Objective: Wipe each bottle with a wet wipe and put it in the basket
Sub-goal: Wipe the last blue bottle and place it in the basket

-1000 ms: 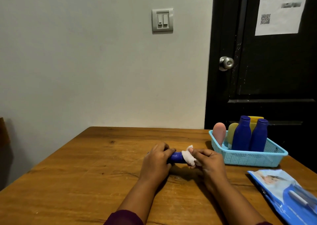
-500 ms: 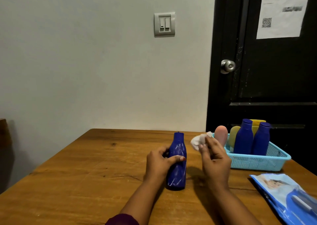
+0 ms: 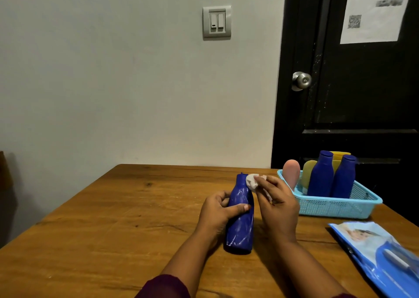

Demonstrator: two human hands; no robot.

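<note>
A dark blue bottle stands upright on the wooden table, streaked with wet marks. My left hand grips its middle, thumb across the front. My right hand pinches a crumpled white wet wipe against the bottle's shoulder, just below the cap. A light blue mesh basket sits to the right and holds two more blue bottles, a pink bottle and yellow bottles.
A blue pack of wet wipes lies at the table's front right edge. Behind the basket is a black door with a metal knob. A grey wall with a light switch rises beyond the table's far edge.
The bottle went from lying sideways between my hands to standing upright. My right hand then brought the wipe from beside the bottle onto its shoulder.
</note>
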